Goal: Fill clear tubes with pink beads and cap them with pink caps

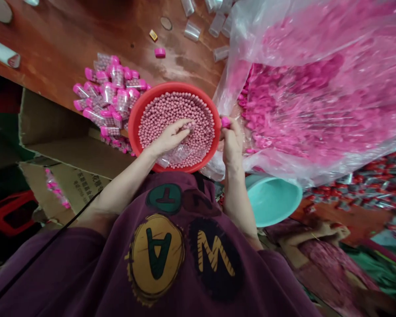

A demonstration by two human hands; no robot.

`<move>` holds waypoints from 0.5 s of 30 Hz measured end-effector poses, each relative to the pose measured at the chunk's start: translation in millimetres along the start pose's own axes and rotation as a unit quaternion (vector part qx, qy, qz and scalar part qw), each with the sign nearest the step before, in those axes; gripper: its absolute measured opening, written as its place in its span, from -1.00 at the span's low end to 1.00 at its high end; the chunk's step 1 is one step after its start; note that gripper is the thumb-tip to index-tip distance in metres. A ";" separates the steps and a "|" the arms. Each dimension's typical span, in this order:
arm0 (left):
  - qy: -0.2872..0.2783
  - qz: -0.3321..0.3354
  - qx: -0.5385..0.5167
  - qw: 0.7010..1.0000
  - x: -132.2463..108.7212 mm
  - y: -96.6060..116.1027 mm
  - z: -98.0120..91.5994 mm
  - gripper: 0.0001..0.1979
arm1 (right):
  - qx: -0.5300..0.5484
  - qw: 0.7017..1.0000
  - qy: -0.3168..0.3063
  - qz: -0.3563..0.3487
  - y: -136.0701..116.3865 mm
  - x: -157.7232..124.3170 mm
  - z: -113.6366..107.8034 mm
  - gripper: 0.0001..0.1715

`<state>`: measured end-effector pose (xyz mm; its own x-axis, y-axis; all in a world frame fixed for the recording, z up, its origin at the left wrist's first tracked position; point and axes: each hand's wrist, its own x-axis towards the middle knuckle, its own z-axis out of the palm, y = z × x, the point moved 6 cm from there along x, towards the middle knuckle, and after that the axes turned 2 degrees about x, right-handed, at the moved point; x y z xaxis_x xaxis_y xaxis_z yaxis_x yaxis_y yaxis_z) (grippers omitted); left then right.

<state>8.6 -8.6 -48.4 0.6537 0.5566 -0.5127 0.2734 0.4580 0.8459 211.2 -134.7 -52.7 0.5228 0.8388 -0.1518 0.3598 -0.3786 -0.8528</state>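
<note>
My left hand [173, 134] is inside a red plastic bowl [134, 114] filled with small round pink balls [165, 105]. Its fingers are closed around what looks like a small clear tube [191, 126] with pink balls in it, mostly hidden by the fingers. Several clear tubes [176, 155] lie on the balls below that hand. Just past the bowl's right rim, my right hand [232, 143] pinches a bright pink cap [225, 122].
Filled, pink-capped tubes [114, 92] are piled left of the bowl, above a cardboard box [62, 132]. A large plastic bag of pink caps [303, 101] spreads to the right. Empty tubes [192, 31] lie behind. A turquoise basin [273, 200] and another person's arm [300, 242] are lower right.
</note>
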 end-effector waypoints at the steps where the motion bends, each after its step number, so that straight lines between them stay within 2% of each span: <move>1: -0.004 0.002 0.001 1.000 0.6 0.7 1.7 -0.65 | 0.018 1.000 -0.018 -0.007 -18.2 -5.8 9.3 -0.44; 4: -0.026 0.010 -0.004 1.000 -0.4 4.0 5.4 -0.64 | 0.054 0.997 -0.032 -0.043 -62.1 -13.7 29.1 -0.40; 6: -0.035 0.016 -0.010 0.999 -3.5 6.7 5.7 -0.64 | 0.051 0.996 -0.045 -0.054 -76.0 -14.6 36.0 -0.42; 10: -0.025 -0.009 -0.042 0.999 -11.8 5.7 4.0 -0.73 | 0.007 0.996 -0.065 -0.056 -80.4 -14.5 34.3 -0.46; 15: -0.041 -0.040 -0.118 0.991 -15.6 -0.1 9.5 -0.79 | 0.004 0.997 -0.043 -0.064 -74.7 -10.3 26.2 -0.46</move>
<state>5.1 -23.8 -39.1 0.6949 0.4582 -0.5542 0.1606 0.6523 0.7407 158.7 -104.8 -0.6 0.4053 0.9104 -0.0831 0.4127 -0.2633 -0.8720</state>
